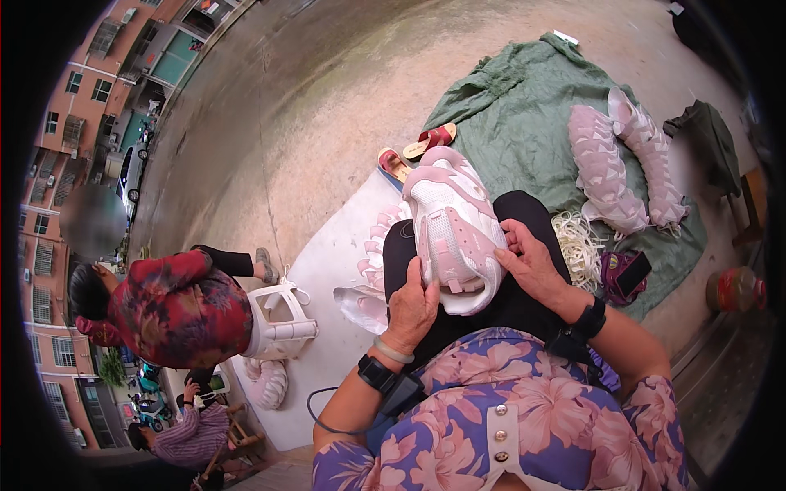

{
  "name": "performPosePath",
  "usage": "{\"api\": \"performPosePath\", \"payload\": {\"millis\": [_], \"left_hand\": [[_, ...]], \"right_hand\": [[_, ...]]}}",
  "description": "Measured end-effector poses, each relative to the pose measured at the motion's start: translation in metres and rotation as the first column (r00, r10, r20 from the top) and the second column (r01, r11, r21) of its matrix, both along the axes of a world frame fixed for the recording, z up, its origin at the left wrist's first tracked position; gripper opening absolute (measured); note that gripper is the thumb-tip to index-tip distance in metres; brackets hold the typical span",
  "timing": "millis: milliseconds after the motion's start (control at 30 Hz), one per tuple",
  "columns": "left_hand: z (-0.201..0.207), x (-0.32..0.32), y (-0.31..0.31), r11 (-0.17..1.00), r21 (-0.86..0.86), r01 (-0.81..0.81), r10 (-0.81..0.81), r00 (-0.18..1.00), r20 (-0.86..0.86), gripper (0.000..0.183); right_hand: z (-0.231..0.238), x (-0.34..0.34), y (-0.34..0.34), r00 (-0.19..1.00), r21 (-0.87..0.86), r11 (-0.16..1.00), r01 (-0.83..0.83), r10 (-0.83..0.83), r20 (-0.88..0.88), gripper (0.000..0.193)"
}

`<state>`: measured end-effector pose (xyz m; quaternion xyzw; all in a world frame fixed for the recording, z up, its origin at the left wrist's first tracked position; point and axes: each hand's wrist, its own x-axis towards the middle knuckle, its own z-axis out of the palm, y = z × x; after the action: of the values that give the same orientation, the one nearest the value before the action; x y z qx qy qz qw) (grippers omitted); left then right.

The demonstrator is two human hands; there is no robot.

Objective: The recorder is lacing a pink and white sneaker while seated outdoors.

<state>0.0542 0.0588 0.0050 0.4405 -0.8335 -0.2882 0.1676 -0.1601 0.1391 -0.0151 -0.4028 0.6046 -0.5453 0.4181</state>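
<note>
You are holding the pink-and-white shoe uppers (pixel 458 217) at the centre of the frame, where they are resting over your black-trousered legs (pixel 532 214). Their long axis is running away from you, up the frame and leaning slightly left, with the rounded end lying nearest your body. Your left hand (pixel 414 304) is gripping the lower left edge; your right hand (pixel 530 260) is pinching the right edge, sitting somewhat higher (its fingertips are partly hiding underneath, so I cannot tell how far they are reaching). Both are touching, neither nearer.
</note>
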Motion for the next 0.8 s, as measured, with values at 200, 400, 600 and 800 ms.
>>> {"api": "performPosePath", "payload": {"millis": [200, 400, 600, 800], "left_hand": [[0.025, -0.012, -0.021, 0.974, -0.198, 0.112, -0.126, 0.990, -0.059, 0.037], [0.028, -0.032, -0.039, 0.936, -0.275, 0.219, -0.235, 0.972, -0.027, 0.036], [0.033, -0.036, -0.035, 0.953, -0.248, 0.177, -0.142, 0.978, 0.153, 0.033], [0.036, -0.043, -0.050, 0.973, -0.143, 0.181, -0.168, 0.981, 0.100, 0.032]], "right_hand": [[0.004, -0.004, -0.008, 0.993, -0.128, 0.988, 0.080, -0.069, 0.094, 0.038], [-0.011, -0.010, -0.017, 0.943, -0.074, 0.993, 0.096, -0.115, -0.313, 0.031], [-0.001, -0.006, -0.017, 0.791, -0.219, 0.973, 0.077, -0.193, -0.580, 0.038], [0.025, -0.014, -0.046, 0.714, -0.165, 0.984, -0.069, -0.067, -0.697, 0.045]]}}
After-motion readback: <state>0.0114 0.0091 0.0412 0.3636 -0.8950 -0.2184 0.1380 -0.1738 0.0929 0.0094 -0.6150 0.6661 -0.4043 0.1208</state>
